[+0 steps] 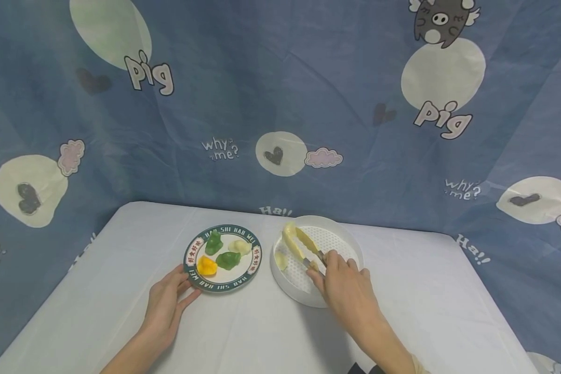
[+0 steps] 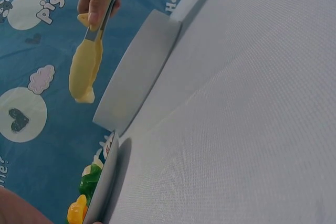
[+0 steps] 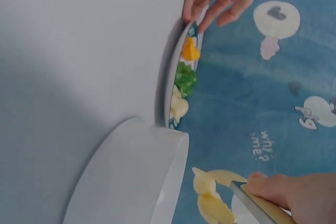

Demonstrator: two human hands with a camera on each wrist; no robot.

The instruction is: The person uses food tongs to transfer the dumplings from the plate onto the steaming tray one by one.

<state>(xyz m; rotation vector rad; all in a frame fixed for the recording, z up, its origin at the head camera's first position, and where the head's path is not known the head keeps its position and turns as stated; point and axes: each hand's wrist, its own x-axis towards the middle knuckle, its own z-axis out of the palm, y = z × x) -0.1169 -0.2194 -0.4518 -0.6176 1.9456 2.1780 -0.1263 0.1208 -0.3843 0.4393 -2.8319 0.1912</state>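
The plate [image 1: 223,286] is pinched in the left grip [image 1: 166,298], maybe to stay still, and tongs [image 1: 294,246] are squeezed in the right grip [image 1: 349,292].

Soft light (fairly even) casts a blurred shadow [image 1: 321,332] across the white table [image 1: 234,337].

One blue cloth [image 1: 262,78], creased and printed with pale ovals [image 1: 443,78], dark hearts [image 1: 275,156], pink clouds [image 1: 324,158], a winged pig [image 1: 441,23] and white lettering [image 1: 457,124], is hung behind one white-covered, round-cornered table [image 1: 243,332] on which soft shadows [image 1: 324,332] are cast.
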